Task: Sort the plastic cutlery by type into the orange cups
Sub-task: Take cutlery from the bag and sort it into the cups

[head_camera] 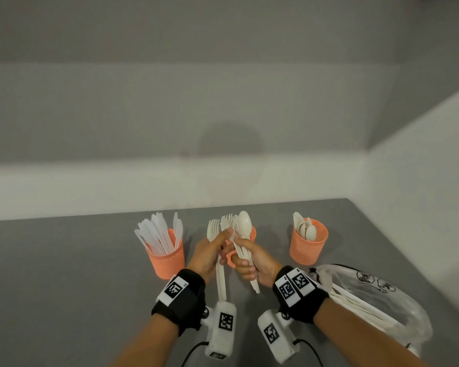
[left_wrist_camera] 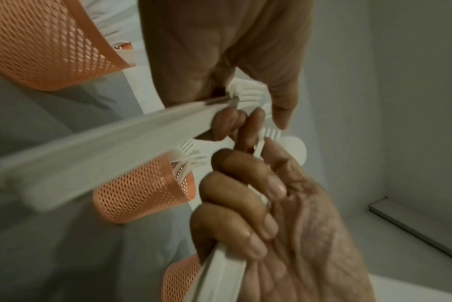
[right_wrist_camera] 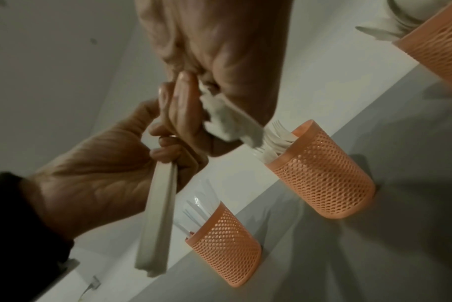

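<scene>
1. Grey table (head_camera: 64, 274) carries 3 orange cups; the middle cup (head_camera: 252, 233) is the landmark.
2. Plastic bag (head_camera: 376, 300) of cutlery lies right of it, nearer the person.
3. Left cup (head_camera: 166, 260) holds knives; right cup (head_camera: 308, 247) holds spoons.
4. Left hand (head_camera: 210, 254) grips forks (head_camera: 221, 274) before the middle cup.
5. Right hand (head_camera: 252, 263), touching it, clutches mixed cutlery (head_camera: 244, 226).

No readable words or numbers anywhere. Black-and-white square code markers (head_camera: 175, 288) sit on white tags on both wrist straps and camera housings just behind the hands; a tiny print beside the left strap's marker is too small to read. The clear plastic bag (head_camera: 376, 295) right of the right hand (head_camera: 249, 263) carries round black printed symbols, illegible.
</scene>
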`<action>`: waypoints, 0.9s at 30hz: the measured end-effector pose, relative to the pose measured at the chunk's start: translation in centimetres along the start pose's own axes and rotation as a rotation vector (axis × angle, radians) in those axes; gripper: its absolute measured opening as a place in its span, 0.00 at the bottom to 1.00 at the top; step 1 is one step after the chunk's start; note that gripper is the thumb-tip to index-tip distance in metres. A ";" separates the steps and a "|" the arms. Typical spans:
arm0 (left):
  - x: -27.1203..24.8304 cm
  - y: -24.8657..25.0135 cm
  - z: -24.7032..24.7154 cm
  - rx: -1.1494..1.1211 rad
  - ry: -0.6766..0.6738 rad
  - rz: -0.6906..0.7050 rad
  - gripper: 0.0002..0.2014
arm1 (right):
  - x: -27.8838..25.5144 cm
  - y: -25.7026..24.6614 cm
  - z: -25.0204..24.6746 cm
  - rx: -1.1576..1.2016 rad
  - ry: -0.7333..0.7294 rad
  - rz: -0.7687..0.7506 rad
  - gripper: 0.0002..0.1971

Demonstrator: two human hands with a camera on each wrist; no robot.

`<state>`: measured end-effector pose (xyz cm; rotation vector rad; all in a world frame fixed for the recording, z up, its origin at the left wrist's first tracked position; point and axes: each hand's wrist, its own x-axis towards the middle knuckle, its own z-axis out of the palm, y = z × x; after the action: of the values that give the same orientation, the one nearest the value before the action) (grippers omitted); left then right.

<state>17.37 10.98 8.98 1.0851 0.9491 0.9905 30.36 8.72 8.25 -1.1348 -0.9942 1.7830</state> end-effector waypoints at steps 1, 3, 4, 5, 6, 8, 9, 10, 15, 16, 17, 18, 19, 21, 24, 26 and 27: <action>0.0 -0.2 0.2 0.019 -0.002 0.010 0.12 | 0.1 0.1 0.1 0.009 -0.009 0.002 0.24; 0.1 -0.4 0.5 0.054 0.035 0.003 0.11 | 0.1 0.0 0.1 0.017 -0.028 0.019 0.19; 0.2 -0.5 0.6 0.062 0.057 -0.009 0.11 | 0.1 0.0 0.1 0.014 -0.031 0.029 0.17; 0.2 -0.4 0.7 0.059 0.079 -0.015 0.12 | 0.0 -0.1 0.0 0.010 -0.032 0.031 0.17; 0.2 -0.3 0.8 0.048 0.111 -0.021 0.14 | -0.2 -0.2 0.0 0.004 -0.034 0.030 0.16; 0.3 0.1 0.7 -0.006 0.216 -0.015 0.17 | -0.5 -0.3 -0.2 -0.008 -0.057 0.050 0.16; 0.4 0.4 0.5 -0.049 0.275 0.002 0.16 | -0.6 -0.3 -0.4 -0.024 -0.072 0.073 0.16; 0.6 0.7 0.2 -0.096 0.320 0.022 0.16 | -0.8 -0.3 -0.6 -0.047 -0.083 0.099 0.16; 0.8 1.7 -0.5 -0.216 0.246 0.004 0.07 | -1.0 0.4 -1.4 -0.129 -0.076 0.189 0.17; 0.7 1.8 -0.4 -0.207 0.206 -0.006 0.06 | -1.0 0.5 -1.3 -0.131 -0.080 0.203 0.16; 0.6 1.9 -0.1 -0.189 0.178 -0.007 0.06 | -0.9 0.7 -1.1 -0.134 -0.082 0.217 0.15; 0.6 1.9 0.0 -0.171 0.161 -0.001 0.05 | -0.9 0.7 -1.0 -0.137 -0.086 0.225 0.15; 0.7 1.9 0.1 -0.158 0.156 0.004 0.06 | -0.9 0.7 -0.9 -0.140 -0.092 0.231 0.15; 0.9 2.1 0.0 -0.168 0.174 0.000 0.07 | -1.1 0.3 -1.0 -0.151 -0.115 0.231 0.17; 1.2 2.4 -0.8 -0.166 0.184 0.025 0.04 | -1.3 -0.3 -1.9 -0.206 -0.117 0.210 0.21; 1.3 2.4 -1.2 -0.115 0.169 0.029 0.03 | -1.4 -0.7 -2.2 -0.208 -0.079 0.191 0.22; 1.3 2.3 -1.2 -0.078 0.146 0.022 0.02 | -1.5 -1.0 -2.3 -0.182 -0.066 0.184 0.21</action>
<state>16.27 12.89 10.80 0.9704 1.0095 1.1279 33.13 8.15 8.95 -1.3235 -1.1409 1.9153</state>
